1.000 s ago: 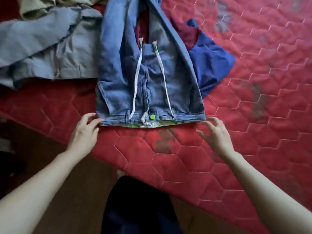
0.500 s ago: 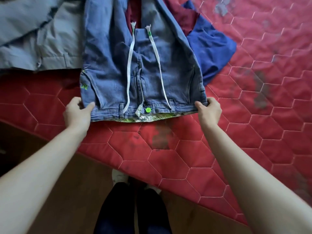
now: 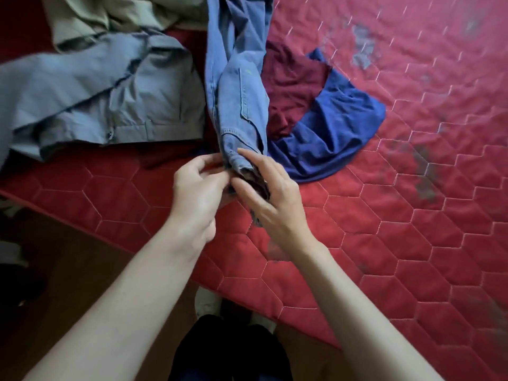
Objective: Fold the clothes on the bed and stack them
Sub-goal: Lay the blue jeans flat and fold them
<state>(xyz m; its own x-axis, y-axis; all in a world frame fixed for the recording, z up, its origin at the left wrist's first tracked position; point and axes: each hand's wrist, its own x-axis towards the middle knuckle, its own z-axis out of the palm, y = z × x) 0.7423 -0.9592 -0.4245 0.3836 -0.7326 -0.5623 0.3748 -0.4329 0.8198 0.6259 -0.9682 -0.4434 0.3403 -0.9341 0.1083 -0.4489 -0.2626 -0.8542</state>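
Two hands meet at waistband end of jeans [image 3: 239,86], mid-bed near edge. Left hand [image 3: 198,188] pinches band; right hand [image 3: 269,193] clamps same end. Denim likely heavy, limp, not slippery; stiff waistband best hold. Other clothes lie left and right.

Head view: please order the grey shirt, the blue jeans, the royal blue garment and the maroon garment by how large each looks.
1. grey shirt
2. blue jeans, partly cut off at the top edge
3. royal blue garment
4. maroon garment, partly hidden
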